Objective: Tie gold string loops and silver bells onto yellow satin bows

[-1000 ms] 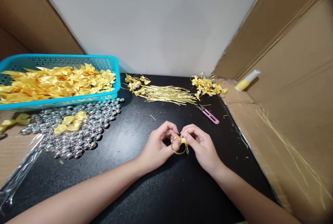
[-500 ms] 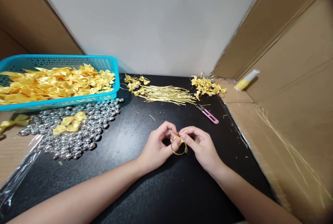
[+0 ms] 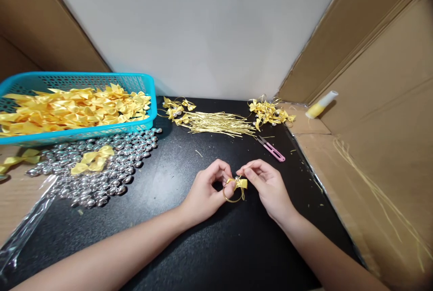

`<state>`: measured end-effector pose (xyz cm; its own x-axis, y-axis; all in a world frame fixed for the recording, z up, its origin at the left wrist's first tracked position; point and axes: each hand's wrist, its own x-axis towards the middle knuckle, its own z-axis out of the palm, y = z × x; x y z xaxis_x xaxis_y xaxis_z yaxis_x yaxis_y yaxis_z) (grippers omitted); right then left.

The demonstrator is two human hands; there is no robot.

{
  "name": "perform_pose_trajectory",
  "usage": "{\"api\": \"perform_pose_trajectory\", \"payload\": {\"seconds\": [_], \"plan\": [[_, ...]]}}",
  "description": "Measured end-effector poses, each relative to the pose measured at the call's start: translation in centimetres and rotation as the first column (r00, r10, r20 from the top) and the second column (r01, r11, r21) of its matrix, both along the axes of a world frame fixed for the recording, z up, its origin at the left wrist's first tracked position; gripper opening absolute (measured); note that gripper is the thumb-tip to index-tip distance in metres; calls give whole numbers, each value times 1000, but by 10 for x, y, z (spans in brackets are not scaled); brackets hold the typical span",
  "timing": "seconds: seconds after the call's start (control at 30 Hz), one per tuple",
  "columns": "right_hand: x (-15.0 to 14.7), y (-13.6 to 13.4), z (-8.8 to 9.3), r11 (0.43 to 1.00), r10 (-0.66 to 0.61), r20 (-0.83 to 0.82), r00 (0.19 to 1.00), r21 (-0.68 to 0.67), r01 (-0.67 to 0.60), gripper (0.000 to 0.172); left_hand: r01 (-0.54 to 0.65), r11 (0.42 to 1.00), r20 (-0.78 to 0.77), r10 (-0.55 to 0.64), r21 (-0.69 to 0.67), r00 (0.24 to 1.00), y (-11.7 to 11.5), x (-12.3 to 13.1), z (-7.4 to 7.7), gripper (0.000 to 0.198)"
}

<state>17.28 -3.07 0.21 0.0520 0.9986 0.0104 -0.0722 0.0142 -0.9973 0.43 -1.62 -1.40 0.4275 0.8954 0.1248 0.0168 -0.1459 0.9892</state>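
Above the black tabletop (image 3: 176,255), my left hand (image 3: 211,189) pinches a small yellow ribbon bow (image 3: 241,183) between thumb and fingers. A loop of gold cord (image 3: 232,200) hangs below the bow, and a bit of silver shows at its middle. Just to the right, my right hand (image 3: 265,185) is closed in a pinch at the end of a thin gold strand that leads up from the bow. Its fingertips stand slightly apart from the ribbon. My left fingers partly cover the bow.
A blue basket (image 3: 153,101) of yellow bows stands back left. Silver beads (image 3: 101,182) spread before it, with loose bows (image 3: 93,160) on top. Gold cord pieces (image 3: 219,123) lie at the back, between finished bows (image 3: 270,111) and others (image 3: 177,108). Pink thread snips (image 3: 272,150) lie right.
My right hand has drawn slightly right and away from my left, pinching the strand. More of the bow now shows between the hands. My left hand keeps its hold.
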Motion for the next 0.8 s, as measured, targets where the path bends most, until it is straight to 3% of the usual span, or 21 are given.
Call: {"api": "perform_pose_trajectory", "payload": {"seconds": [0.53,0.63,0.8], "plan": [[0,-2,0,1000,15,12,1000,-12,-15,15,20,1000,-54,-21,-8,998,0,0,6,14],[3,-1,1,999,-29,-31,999,12,30,16,13,1000,-71,-13,-3,997,0,0,8,15],[17,2,12,971,-201,-160,966,94,218,17,-62,995,-58,58,-75,997,2,0,5,16]]}}
